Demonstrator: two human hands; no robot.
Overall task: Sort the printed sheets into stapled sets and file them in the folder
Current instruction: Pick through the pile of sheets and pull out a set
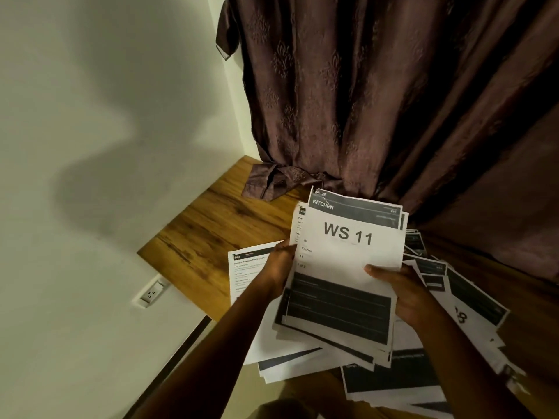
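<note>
Sheets (348,255) upright in both hands, "WS 11" heading up

Single head-worn view, angled down, close over the wooden table (211,219) corner.

A wooden desk (217,219) with a warm brown, streaked grain carries everything here, its far-left corner pushed near the pale wall. On its back edge the gathered hem of a dark brown curtain (272,179) rests in a crumpled fold. A single printed sheet (245,273) with a small black header and lines of text lies flat near the left edge of the desk. To its right, a loose spread of printed sheets (438,300) covers the desk surface, overlapping at different angles, many with dark grey blocks. Some of them overhang the near edge.
</note>
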